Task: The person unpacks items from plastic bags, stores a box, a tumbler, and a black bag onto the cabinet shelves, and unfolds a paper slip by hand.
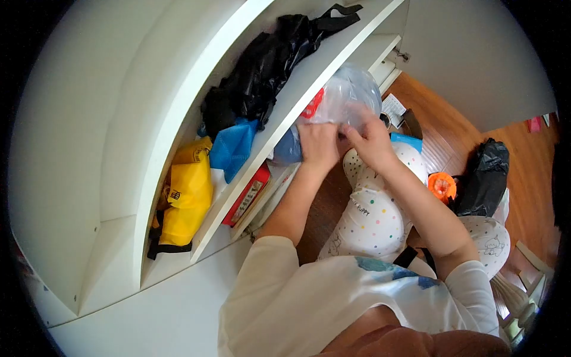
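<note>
Right hand (370, 141) pinches a clear bag (351, 89) at twelve o'clock; left hand (320, 143) curls against it, grip hidden from me.

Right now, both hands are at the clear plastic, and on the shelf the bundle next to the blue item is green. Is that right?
Not quite: in the head view, the bundle next to the blue item is yellow, not green. The left hand and right hand are at the clear plastic.

Seemingly a home, white cupboard (53, 178), black plastic bag (259, 77) on a shelf (333, 44), wooden floor (529, 166), dotted trousers (372, 223)
</note>
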A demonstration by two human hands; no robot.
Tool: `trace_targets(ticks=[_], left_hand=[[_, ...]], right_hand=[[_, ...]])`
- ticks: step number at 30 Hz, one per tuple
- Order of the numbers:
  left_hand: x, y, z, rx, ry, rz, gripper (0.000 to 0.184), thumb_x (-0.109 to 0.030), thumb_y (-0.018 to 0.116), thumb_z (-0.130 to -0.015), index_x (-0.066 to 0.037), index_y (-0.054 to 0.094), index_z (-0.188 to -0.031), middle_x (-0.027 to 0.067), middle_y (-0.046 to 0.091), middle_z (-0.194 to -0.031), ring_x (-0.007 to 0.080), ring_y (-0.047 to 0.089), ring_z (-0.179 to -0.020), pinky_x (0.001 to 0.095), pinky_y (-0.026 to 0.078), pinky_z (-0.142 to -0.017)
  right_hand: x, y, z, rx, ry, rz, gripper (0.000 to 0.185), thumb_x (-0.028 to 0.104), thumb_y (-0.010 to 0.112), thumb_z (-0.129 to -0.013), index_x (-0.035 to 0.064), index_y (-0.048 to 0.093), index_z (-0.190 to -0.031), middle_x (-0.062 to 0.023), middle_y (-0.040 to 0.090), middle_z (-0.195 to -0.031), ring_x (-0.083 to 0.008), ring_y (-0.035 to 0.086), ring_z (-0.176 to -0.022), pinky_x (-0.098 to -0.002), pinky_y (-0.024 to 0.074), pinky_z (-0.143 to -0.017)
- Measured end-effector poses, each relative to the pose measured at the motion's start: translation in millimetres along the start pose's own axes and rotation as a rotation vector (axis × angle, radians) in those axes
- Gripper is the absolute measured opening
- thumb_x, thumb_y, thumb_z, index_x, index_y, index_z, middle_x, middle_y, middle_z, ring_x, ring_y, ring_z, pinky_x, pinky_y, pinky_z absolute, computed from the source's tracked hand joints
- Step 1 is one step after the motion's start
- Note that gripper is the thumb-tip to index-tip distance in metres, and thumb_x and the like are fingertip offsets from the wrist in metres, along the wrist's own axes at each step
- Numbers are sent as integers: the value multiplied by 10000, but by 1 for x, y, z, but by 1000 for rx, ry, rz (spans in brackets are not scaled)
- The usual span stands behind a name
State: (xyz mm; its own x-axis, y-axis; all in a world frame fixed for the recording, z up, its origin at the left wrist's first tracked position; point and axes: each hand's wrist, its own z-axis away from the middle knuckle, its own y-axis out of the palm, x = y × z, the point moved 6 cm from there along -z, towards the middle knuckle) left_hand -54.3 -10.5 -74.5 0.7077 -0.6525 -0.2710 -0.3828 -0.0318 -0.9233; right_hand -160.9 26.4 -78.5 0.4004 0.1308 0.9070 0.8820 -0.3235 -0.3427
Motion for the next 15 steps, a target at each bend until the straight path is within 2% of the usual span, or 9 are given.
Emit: trace_targets(ticks=[1, 2, 4, 5, 8, 10, 11, 12, 15], left_hand=[[3, -5, -11, -28, 8, 16, 610, -173, 700, -606, -82, 502, -1175, 160, 524, -1152, 351, 441, -1116, 496, 291, -936], [5, -5, -21, -25, -2, 19, 610, -173, 700, -606, -82, 502, -1175, 160, 524, -1152, 351, 441, -1116, 496, 291, -936], [31, 11, -40, 181, -325, 110, 608, -251, 710, -612, -101, 521, -1171, 166, 524, -1173, 350, 496, -1065, 429, 369, -912], [49, 27, -50, 177, -338, 110, 608, -251, 710, -612, -101, 521, -1171, 166, 524, -1173, 350, 496, -1065, 429, 369, -912], [94, 57, -80, 35, -284, 138, 601, -329, 713, -612, -119, 547, -1150, 168, 531, -1170, 352, 531, -1021, 386, 421, -875], [98, 57, -94, 325, -236, 77, 610, -373, 705, -627, -106, 549, -1153, 181, 537, -1157, 331, 528, -1035, 390, 412, -885], [94, 52, -95, 378, -231, 49, 622, -397, 685, -655, -63, 538, -1159, 178, 535, -1163, 323, 507, -1066, 376, 396, -903], [98, 58, -92, 380, -223, 51, 622, -397, 685, -655, -63, 538, -1159, 178, 535, -1163, 323, 507, -1066, 376, 396, -903], [110, 67, -74, 58, -145, -1, 574, -363, 631, -737, -47, 505, -1199, 195, 479, -1242, 327, 457, -1147, 370, 348, -962]], right_hand=[[-9, 3, 3, -39, 99, -104, 371, 123, 588, -753, 44, 521, -1109, -186, 547, -1084, -332, 533, -984, -366, 445, -816], [-11, 3, 6, -29, 103, -103, 371, 123, 588, -753, 44, 521, -1109, -186, 547, -1084, -332, 533, -984, -366, 445, -816], [-10, -1, 8, -34, 185, -225, 375, 116, 609, -765, 27, 518, -1117, -165, 544, -1109, -250, 540, -1015, -321, 478, -765], [-17, 1, 11, -70, 178, -268, 349, 107, 611, -786, 18, 527, -1112, -131, 544, -1123, -180, 546, -1001, -278, 491, -722], [-11, -2, 12, 32, 228, -372, 310, 77, 593, -800, 19, 541, -1100, -117, 540, -1124, -164, 557, -960, -272, 490, -736], [-8, -3, 14, 73, 179, -408, 289, 63, 578, -809, 13, 545, -1091, -111, 541, -1123, -157, 564, -928, -268, 488, -737], [-3, -2, 18, 210, 197, -371, 291, 48, 546, -834, 5, 523, -1121, -96, 526, -1151, -154, 531, -998, -270, 455, -816], [3, -2, 22, 344, 214, -335, 295, 32, 515, -859, -2, 500, -1151, -82, 510, -1178, -152, 497, -1067, -273, 422, -896], [27, -30, 29, 323, 140, -273, 230, 11, 502, -855, 4, 543, -1081, -84, 522, -1165, -143, 498, -1063, -267, 428, -868]])
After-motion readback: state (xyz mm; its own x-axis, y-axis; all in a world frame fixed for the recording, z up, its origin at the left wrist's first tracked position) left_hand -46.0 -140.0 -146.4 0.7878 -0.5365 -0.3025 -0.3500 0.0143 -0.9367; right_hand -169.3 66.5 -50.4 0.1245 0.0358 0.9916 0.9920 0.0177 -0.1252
